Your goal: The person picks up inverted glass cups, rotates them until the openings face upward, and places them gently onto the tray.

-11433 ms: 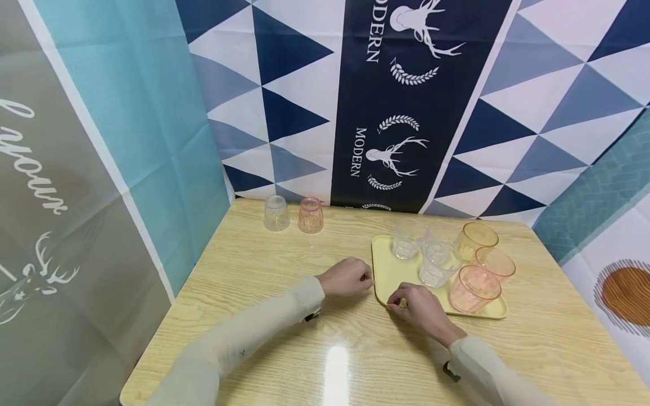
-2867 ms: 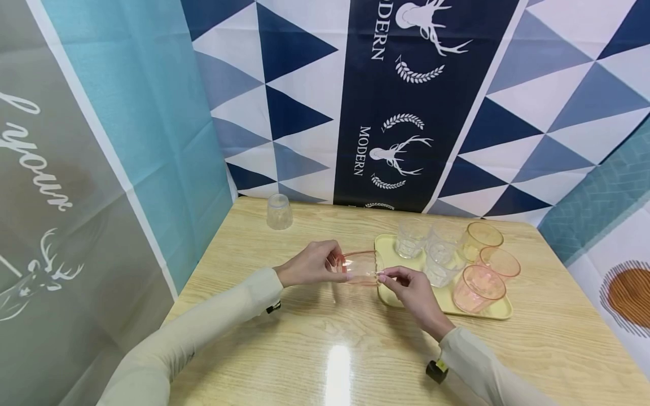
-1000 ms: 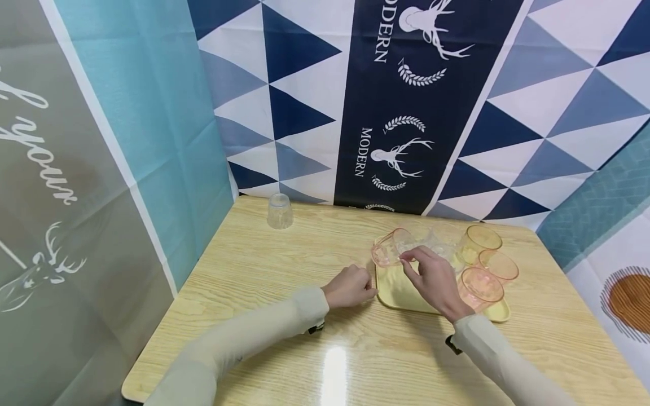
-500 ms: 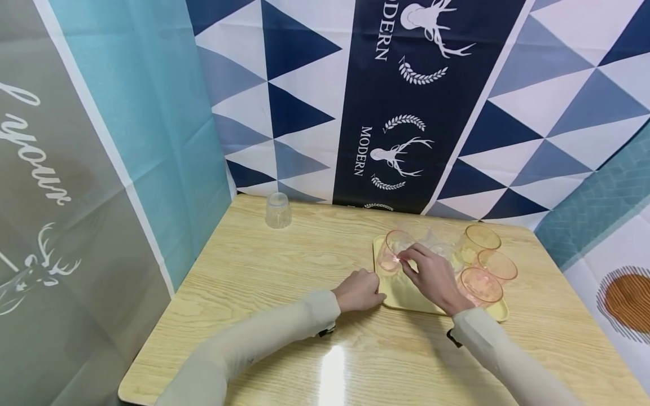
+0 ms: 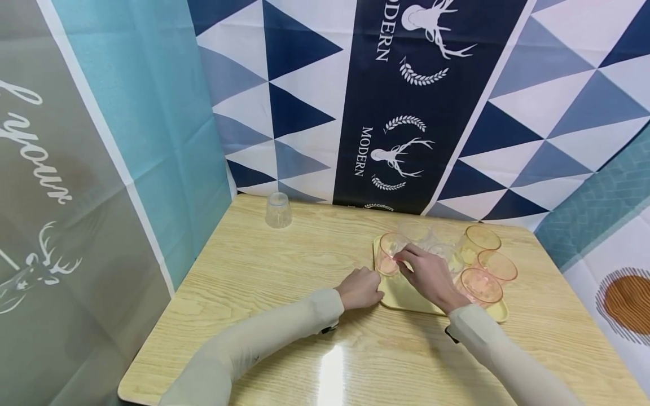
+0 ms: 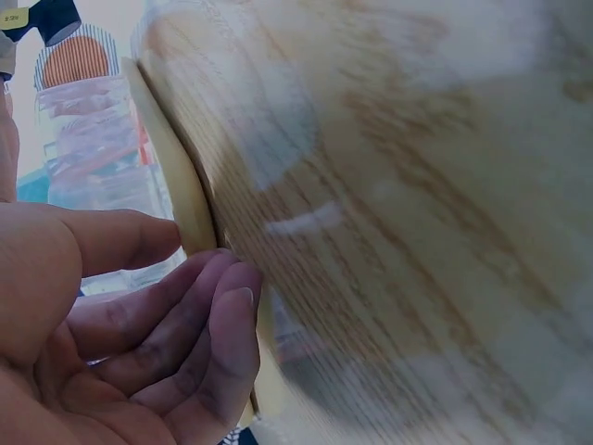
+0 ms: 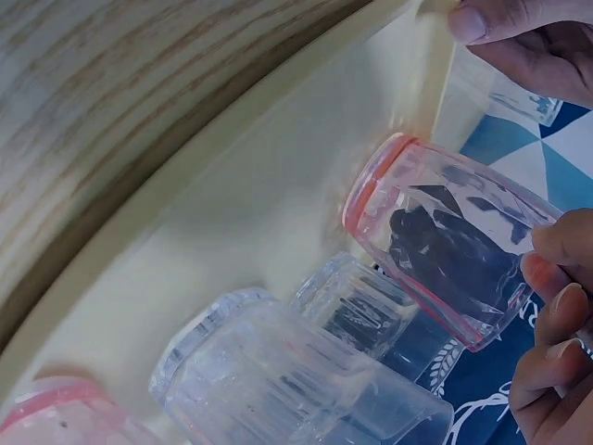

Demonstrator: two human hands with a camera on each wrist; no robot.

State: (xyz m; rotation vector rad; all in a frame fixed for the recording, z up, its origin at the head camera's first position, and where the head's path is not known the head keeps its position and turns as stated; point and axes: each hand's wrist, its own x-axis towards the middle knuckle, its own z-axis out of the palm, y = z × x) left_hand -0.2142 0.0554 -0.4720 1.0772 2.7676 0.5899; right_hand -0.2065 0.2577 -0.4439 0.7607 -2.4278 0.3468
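Observation:
A pink-rimmed clear cup (image 5: pixel 389 260) stands upright, or nearly so, at the left end of the yellow tray (image 5: pixel 406 294). My right hand (image 5: pixel 429 276) pinches its rim between thumb and fingers; the right wrist view shows the cup's base (image 7: pixel 375 185) at the tray floor. At the tray's near left side, my left hand (image 5: pixel 359 289) grips the edge, thumb on one face and curled fingers on the other in the left wrist view. Clear cups (image 7: pixel 278 371) stand close beside the pink one, partly hidden behind my right hand in the head view.
An upside-down clear cup (image 5: pixel 279 211) stands at the table's far left. On the tray's right part are a yellow cup (image 5: pixel 479 242) and two pink cups, one of them the nearer pink cup (image 5: pixel 481 286). A patterned cloth wall (image 5: pixel 299 113) borders the table's back.
The pink cup, taken from beside the far-left clear cup and held in both hands earlier, has gone from tilted to upright on the tray. My left hand has left it for the tray edge.

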